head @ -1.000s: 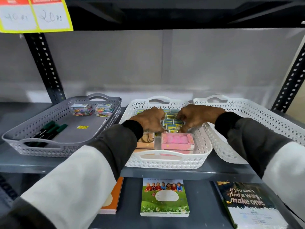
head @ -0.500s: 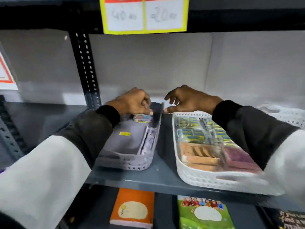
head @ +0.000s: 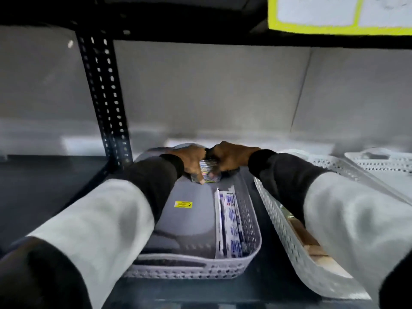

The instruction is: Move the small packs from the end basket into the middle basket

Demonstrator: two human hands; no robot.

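Note:
The grey end basket point(head: 249, 233) sits on the shelf below me. At its far end my left hand point(head: 193, 160) and my right hand point(head: 231, 158) close together around a small clear pack point(head: 208, 171) of colourful items. The pack is pinched between both hands just above the basket floor. To the right stands the white middle basket point(head: 281, 221); my right sleeve hides most of its contents.
A long white and blue packet point(head: 231, 221) lies along the grey basket's right wall. A yellow sticker point(head: 183, 204) is on its floor. A black perforated upright point(head: 104, 97) stands at the back left. A third white basket point(head: 379, 161) is at far right.
My view swung left from the middle basket to the grey basket. Both hands left the middle basket, reached the grey basket's far end and closed on a small pack.

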